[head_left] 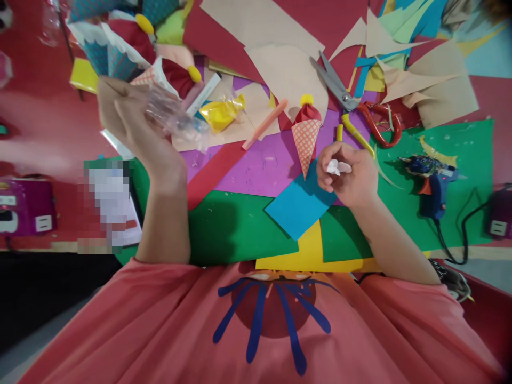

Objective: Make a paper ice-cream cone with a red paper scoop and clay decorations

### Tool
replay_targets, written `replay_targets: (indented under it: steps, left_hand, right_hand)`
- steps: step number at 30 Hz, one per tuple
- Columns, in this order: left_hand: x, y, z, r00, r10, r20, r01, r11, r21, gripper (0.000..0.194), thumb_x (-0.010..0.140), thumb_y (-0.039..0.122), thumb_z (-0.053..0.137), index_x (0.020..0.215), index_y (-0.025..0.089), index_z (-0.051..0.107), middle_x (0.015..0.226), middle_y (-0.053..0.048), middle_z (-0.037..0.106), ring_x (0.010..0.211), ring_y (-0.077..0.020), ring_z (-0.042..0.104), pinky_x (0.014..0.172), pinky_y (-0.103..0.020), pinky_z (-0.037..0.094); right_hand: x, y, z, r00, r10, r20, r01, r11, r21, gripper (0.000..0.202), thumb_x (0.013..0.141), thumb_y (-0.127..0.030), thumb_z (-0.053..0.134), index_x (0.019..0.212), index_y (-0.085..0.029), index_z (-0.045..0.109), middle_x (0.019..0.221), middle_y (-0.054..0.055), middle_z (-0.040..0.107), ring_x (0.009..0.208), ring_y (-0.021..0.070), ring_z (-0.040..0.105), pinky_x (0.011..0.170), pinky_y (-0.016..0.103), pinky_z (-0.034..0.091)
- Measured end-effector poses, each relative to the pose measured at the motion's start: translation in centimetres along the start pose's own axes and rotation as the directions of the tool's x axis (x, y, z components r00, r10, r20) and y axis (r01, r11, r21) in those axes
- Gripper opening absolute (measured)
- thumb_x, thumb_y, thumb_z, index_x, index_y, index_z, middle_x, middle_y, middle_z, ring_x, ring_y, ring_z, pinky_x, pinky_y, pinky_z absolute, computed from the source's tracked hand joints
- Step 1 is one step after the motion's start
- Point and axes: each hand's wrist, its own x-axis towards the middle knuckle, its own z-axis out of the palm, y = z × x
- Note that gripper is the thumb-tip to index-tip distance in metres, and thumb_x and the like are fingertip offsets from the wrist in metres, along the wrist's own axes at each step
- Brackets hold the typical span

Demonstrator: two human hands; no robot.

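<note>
My left hand (134,114) is raised at the left, fingers bent over and closed on a crinkled clear plastic bag (176,120), which hangs to its right; the fingertips are blurred. At right of centre, my right hand (350,173) is turned palm up, its fingers curled around small white pieces (338,167). Just up and left of it lies a small paper cone (306,141) with a lattice print, red fabric and a yellow top. A yellow item in clear wrap (222,113) and a peach-coloured stick (264,124) rest between the hands.
Open scissors (340,90) with red and yellow handles lie beyond my right hand. A blue glue gun (438,186) with a cord is at the right. Several larger cones and a fabric-topped one (176,77) stand upper left. Paper scraps (288,69) cover the back; a phone (110,205) lies left.
</note>
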Motion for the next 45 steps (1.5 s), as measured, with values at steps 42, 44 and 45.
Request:
replay_targets:
  steps: [42, 44, 45]
  left_hand:
    - [-6.4, -3.3, 6.1, 0.630, 0.699, 0.338, -0.775, 0.595, 0.213, 0.061, 0.088, 0.069, 0.049, 0.129, 0.024, 0.048, 0.120, -0.013, 0.065, 0.117, -0.0244, 0.063, 0.098, -0.042, 0.053]
    - [-6.0, -3.3, 6.2, 0.635, 0.699, 0.327, -0.772, 0.590, 0.238, 0.058, 0.090, 0.065, 0.051, 0.129, 0.023, 0.050, 0.122, -0.013, 0.066, 0.118, -0.0237, 0.064, 0.099, -0.041, 0.054]
    - [-5.8, -3.4, 6.2, 0.628, 0.708, 0.324, -0.778, 0.578, 0.246, 0.051, 0.092, 0.059, 0.054, 0.127, 0.023, 0.053, 0.120, -0.011, 0.068, 0.116, -0.0224, 0.065, 0.098, -0.039, 0.055]
  right_hand:
    - [-0.6, 1.0, 2.6, 0.978, 0.201, 0.059, -0.209, 0.960, 0.189, 0.058, 0.085, -0.078, 0.036, 0.092, -0.027, 0.061, 0.093, 0.004, 0.071, 0.098, 0.0208, 0.068, 0.085, 0.040, 0.060]
    - [-0.9, 1.0, 2.5, 0.975, 0.206, 0.088, -0.218, 0.961, 0.170, 0.059, 0.084, -0.078, 0.036, 0.102, -0.028, 0.062, 0.110, 0.004, 0.070, 0.117, 0.0226, 0.063, 0.102, 0.045, 0.053]
    - [-1.0, 1.0, 2.5, 0.972, 0.213, 0.101, -0.228, 0.957, 0.180, 0.059, 0.084, -0.077, 0.037, 0.105, -0.028, 0.062, 0.114, 0.004, 0.070, 0.121, 0.0225, 0.061, 0.107, 0.046, 0.050]
